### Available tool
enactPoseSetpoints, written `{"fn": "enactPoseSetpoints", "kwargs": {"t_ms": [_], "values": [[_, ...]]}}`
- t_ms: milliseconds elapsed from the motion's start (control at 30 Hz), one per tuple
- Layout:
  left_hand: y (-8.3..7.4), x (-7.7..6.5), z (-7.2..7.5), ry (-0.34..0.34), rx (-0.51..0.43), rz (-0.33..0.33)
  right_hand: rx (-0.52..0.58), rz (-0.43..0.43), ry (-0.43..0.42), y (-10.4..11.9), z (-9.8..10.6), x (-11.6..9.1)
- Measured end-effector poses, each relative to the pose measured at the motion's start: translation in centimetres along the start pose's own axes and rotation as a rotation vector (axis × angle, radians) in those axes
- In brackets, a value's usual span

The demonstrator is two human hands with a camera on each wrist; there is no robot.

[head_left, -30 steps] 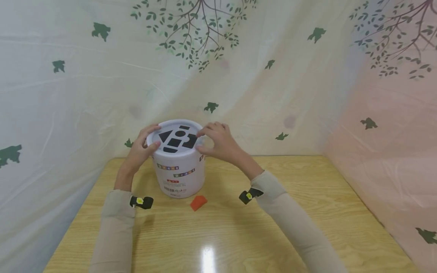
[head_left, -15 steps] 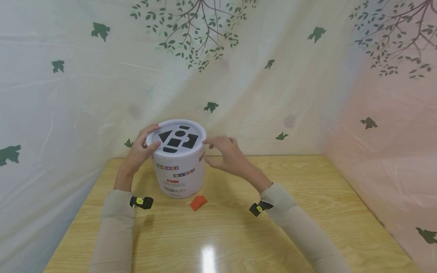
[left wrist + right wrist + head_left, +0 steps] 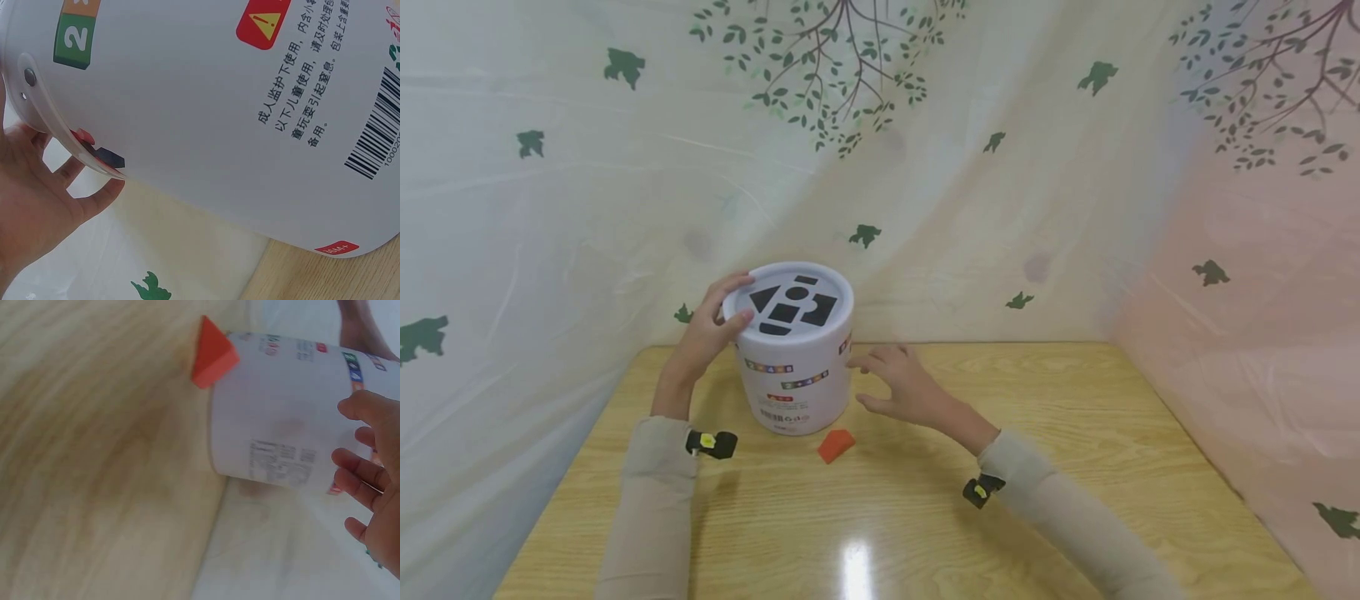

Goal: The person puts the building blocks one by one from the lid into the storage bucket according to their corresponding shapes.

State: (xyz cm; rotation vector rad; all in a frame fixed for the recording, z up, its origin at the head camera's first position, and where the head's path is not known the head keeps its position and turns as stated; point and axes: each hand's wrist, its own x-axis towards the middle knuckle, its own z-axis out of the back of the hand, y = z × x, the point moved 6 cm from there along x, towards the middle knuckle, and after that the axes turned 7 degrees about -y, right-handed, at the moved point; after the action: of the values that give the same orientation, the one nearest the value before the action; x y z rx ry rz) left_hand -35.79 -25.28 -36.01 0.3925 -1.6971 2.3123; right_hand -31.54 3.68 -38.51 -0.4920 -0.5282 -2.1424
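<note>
A white bucket with a shape-sorter lid stands upright on the table. Dark cut-outs in the lid include a triangle, a circle and a square. My left hand grips the lid's left rim, its fingertips and thumb reaching over the edge; a white carry handle lies beside that hand in the left wrist view. To the bucket's right, my right hand holds nothing, its fingers loosely bent near the bucket wall. An orange-red angular block lies on the table in front of the bucket.
The wood-grain table extends right and forward of the bucket. A pale curtain printed with leaves and branches hangs behind the table and along its sides. Black camera straps sit on both wrists.
My right hand has left the lid's right rim and moved down and slightly right, alongside the bucket wall. The left hand, bucket and orange-red block have stayed in place.
</note>
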Motion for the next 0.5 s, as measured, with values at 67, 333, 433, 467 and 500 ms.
{"fn": "enactPoseSetpoints", "kwargs": {"t_ms": [67,333,433,467,500], "values": [[0.0,0.0,0.0,0.002,0.000,0.002,-0.012,0.015,0.042,0.2,-0.9,-0.6],[-0.2,0.0,-0.1,0.000,0.014,0.002,0.006,0.056,0.144,1.0,-3.4,-1.8],[-0.2,0.0,-0.1,-0.002,0.018,0.005,0.006,0.059,0.172,1.1,-4.2,-2.0],[-0.2,0.0,0.0,-0.003,0.019,0.006,0.005,0.057,0.180,1.0,-4.4,-2.1],[-0.1,0.0,-0.1,-0.003,0.020,0.007,0.013,0.053,0.188,1.0,-4.6,-2.1]]}}
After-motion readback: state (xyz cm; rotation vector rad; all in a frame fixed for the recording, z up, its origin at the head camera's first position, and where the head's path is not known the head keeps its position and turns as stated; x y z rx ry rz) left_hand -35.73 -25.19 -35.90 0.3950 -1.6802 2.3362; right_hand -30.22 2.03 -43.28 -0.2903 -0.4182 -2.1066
